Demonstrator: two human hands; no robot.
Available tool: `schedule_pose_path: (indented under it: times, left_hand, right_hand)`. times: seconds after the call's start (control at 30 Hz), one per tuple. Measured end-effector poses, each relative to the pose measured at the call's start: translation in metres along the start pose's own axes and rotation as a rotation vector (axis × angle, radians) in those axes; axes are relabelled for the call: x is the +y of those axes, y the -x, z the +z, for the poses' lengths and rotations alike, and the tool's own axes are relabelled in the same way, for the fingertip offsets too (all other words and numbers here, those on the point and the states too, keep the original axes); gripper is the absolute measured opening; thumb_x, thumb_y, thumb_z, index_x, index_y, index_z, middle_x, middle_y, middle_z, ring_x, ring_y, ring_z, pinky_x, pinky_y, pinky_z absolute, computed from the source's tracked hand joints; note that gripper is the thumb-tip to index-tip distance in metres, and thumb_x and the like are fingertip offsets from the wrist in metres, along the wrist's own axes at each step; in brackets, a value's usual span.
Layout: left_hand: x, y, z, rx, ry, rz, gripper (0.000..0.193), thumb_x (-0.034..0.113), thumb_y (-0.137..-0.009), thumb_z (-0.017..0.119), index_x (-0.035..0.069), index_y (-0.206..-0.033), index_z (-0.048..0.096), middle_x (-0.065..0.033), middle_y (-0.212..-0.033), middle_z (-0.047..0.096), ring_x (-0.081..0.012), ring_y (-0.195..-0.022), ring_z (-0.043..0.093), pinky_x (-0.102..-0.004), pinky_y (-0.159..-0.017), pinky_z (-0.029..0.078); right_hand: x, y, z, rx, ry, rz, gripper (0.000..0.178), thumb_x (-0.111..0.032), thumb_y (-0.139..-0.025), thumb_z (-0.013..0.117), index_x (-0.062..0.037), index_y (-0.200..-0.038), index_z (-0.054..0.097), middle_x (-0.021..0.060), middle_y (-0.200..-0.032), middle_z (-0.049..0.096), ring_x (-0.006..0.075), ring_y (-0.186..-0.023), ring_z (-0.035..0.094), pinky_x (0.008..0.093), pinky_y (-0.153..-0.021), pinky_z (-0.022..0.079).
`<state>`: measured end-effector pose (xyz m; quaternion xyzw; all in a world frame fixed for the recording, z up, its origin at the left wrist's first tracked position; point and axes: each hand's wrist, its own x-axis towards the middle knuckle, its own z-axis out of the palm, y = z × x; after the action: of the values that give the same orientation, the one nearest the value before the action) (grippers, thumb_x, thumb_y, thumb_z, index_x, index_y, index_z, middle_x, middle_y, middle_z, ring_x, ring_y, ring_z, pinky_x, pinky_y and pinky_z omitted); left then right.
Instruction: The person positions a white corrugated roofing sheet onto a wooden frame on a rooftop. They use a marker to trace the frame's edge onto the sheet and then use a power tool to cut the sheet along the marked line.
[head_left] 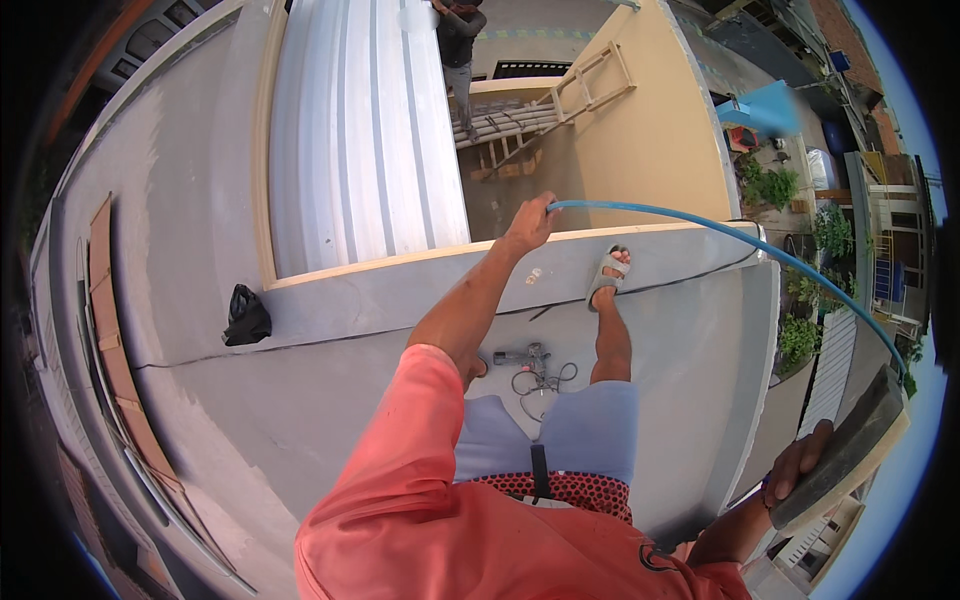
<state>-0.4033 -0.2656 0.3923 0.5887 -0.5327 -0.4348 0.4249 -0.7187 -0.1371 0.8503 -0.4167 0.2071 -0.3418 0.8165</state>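
Note:
My left hand point(530, 222) is closed round one end of a thin blue hose point(690, 212), out over the pale edge of the ledge. From there the hose arcs to the right and runs down to a dark grey flat piece with a pale edge point(845, 450). My right hand point(800, 465) grips the near left side of that piece, its fingers wrapped over the edge. Between my feet, a power tool with a looped cord point(535, 368) lies on the grey floor.
Beyond the ledge point(440, 258) lies a corrugated metal sheet point(360, 120), with a drop beside it. A wooden ladder point(590, 95) leans there near another person point(460, 55). A black plastic bag point(247, 317) sits at the left. A black cable point(380, 333) crosses the floor near long boards point(118, 330).

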Motion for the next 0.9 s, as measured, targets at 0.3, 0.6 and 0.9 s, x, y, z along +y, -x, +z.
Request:
schedule_pose_path:
  times: [0.3,0.6,0.9]
  left_hand:
    - [0.127,0.056,-0.026,-0.129,0.004,0.038,0.029,0.03,-0.098,0.052,0.001,-0.093,0.051,-0.0153,-0.067,0.048,-0.0245,-0.063,0.04,-0.0405,-0.063,0.04]
    - [0.138,0.243,0.035,-0.695,-0.324,0.162,0.023,0.026,-0.095,0.055,0.003,-0.099,0.051,-0.0219,-0.071,0.06,-0.0432,-0.075,0.06,-0.05,-0.065,0.044]
    - [-0.015,0.446,0.068,-1.298,-0.966,0.234,0.02,0.02,-0.09,0.055,0.006,-0.104,0.056,-0.0155,-0.082,0.066,-0.0356,-0.085,0.064,-0.046,-0.076,0.049]
  right_hand:
    - [0.115,0.158,0.04,0.745,-0.009,-0.018,0.068,-0.024,-0.073,0.064,0.009,-0.127,0.04,0.0232,-0.096,0.061,0.032,-0.068,0.067,0.0431,-0.051,0.06]
    - [0.343,0.312,-0.004,0.859,-0.181,0.38,0.076,-0.018,-0.073,0.057,0.0003,-0.143,0.034,0.0139,-0.125,0.057,0.0232,-0.104,0.062,0.0358,-0.085,0.054]
    - [0.634,0.4,-0.012,0.919,-0.044,0.859,0.066,-0.016,-0.078,0.056,-0.0054,-0.141,0.04,0.0167,-0.107,0.066,0.0224,-0.076,0.069,0.0328,-0.052,0.057]
